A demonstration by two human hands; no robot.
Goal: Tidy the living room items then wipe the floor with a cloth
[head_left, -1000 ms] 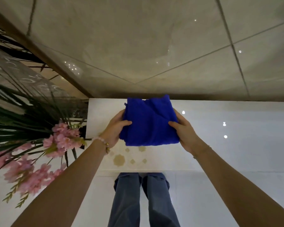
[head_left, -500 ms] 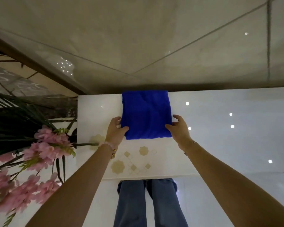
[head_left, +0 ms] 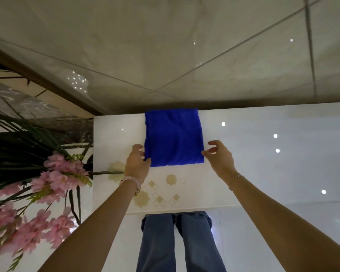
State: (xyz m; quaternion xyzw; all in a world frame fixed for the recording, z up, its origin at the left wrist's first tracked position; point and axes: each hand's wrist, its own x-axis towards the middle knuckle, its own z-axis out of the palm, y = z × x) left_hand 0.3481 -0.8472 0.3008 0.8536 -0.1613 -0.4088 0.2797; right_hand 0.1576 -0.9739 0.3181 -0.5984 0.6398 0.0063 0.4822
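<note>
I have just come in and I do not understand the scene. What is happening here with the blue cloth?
A person is standing at a white glossy surface and setting down a folded blue cloth. The cloth lies flat near the far edge. The left hand touches its near left corner, and the right hand is at its near right corner with fingers spread. Pink flowers stand to the left.

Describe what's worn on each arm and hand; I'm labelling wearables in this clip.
Both forearms are bare, with no sleeves and no gloves. The left hand has a bracelet of pale pink beads at the wrist with a small gold piece. The right hand has a thin chain bracelet at the wrist. No rings are clear enough to tell.
</note>
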